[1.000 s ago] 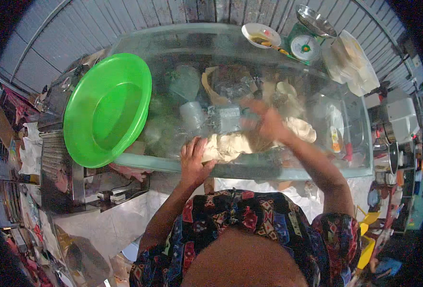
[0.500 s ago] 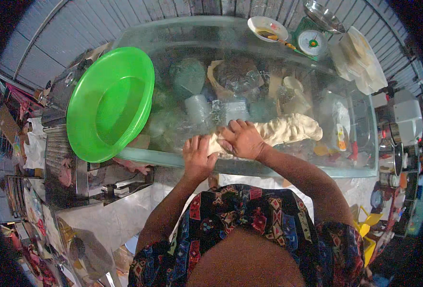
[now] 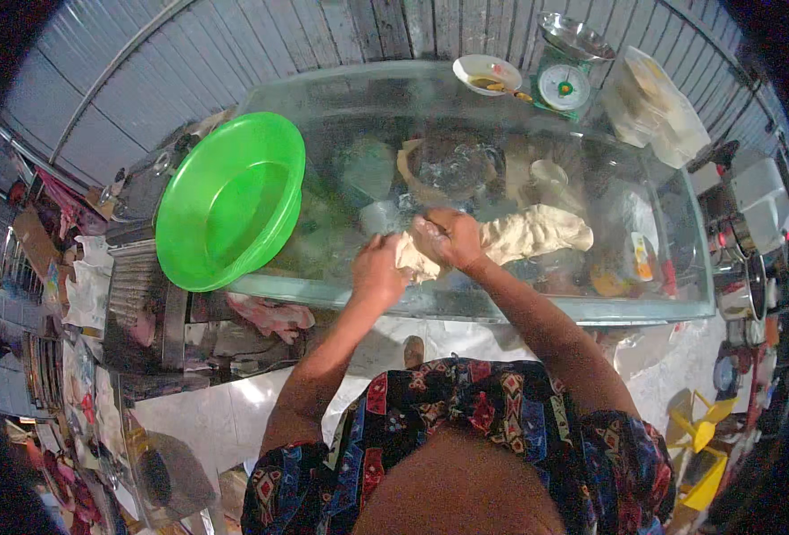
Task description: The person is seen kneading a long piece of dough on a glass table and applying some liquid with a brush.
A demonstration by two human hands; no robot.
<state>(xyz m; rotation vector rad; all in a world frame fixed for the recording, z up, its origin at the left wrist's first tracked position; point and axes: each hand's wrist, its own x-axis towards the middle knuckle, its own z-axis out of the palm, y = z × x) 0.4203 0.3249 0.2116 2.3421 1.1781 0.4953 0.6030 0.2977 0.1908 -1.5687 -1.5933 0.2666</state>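
A long, lumpy roll of pale dough [image 3: 537,234] lies on a glass-topped counter [image 3: 341,290], its thicker end stretching off to the right. My left hand [image 3: 379,272] is closed around the dough's left end. Just to the right of it, my right hand [image 3: 450,239] grips the dough with curled fingers. A short piece of dough shows between and below the two hands. Some of the fingers are hidden behind the hands and the dough.
A large green basin [image 3: 225,209] stands on the counter's left side. At the back right are a white bowl [image 3: 482,71] with a utensil, a dial scale [image 3: 564,86] with a metal pan, and a clear plastic container [image 3: 657,107]. Bags and containers show through the glass.
Both hands have curled more tightly around the dough; the left fingers lay flatter before. The dough's right end has shifted slightly. The whole view has tilted a little.
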